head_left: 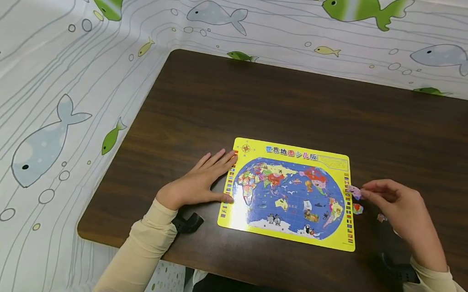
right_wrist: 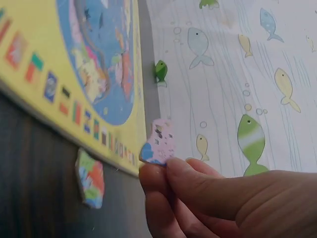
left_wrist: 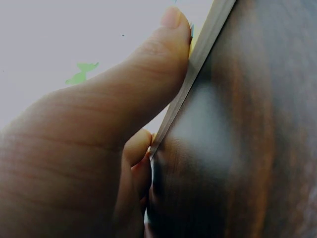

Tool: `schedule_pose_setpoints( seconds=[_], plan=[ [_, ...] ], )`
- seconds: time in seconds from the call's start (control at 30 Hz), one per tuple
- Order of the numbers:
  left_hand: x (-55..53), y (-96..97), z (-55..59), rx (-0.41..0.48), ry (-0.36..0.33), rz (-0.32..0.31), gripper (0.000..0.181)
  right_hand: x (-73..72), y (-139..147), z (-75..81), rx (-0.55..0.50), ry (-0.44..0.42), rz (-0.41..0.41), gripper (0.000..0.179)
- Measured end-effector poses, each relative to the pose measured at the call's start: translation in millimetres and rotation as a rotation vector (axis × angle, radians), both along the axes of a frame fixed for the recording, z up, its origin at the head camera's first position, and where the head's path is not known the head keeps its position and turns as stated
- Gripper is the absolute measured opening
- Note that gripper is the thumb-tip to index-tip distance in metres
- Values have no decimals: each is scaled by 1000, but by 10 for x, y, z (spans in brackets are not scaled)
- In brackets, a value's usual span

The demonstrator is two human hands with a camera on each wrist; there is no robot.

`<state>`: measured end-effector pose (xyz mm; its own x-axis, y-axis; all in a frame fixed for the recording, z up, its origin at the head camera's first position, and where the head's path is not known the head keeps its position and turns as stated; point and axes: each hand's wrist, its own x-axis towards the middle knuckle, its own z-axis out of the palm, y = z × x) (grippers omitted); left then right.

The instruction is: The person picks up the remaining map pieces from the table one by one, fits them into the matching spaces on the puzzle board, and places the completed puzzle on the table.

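A yellow-bordered world map puzzle board (head_left: 288,239) lies on the brown table. My left hand (head_left: 198,184) rests at its left side, fingers stretched out, with fingertips and thumb on the border. In the left wrist view the thumb (left_wrist: 148,64) lies over the board's edge. Just off the right border, my right hand (head_left: 402,209) pinches a pink puzzle piece (right_wrist: 161,141) with a blue corner between thumb and forefinger. A second, multicoloured puzzle piece (right_wrist: 90,178) lies beside the board's right edge, and a small pinkish piece (head_left: 382,217) is close to the right hand.
The dark table (head_left: 303,105) stretches behind and to both sides of the board. White cloth with printed fish (head_left: 211,13) hangs along the back and left. Black wrist straps (head_left: 188,223) sit at both cuffs.
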<state>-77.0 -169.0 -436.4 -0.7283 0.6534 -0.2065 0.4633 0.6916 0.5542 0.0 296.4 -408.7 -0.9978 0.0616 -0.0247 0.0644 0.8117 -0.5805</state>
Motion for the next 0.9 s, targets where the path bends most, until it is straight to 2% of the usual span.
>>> schedule_pose_setpoints(
  seconds=[0.23, 0.53, 0.9],
  plan=[
    [-23, 11, 31, -2, 4, -6, 111, -125, -70, 66, -57, -73, 78, 31],
    [-10, 9, 11, -8, 6, -8, 110, -223, -139, 92, -52, -96, 136, 29],
    [2, 0, -22, -3, 4, 4, 110, -313, -198, 112, -51, -86, 187, 24]
  ],
)
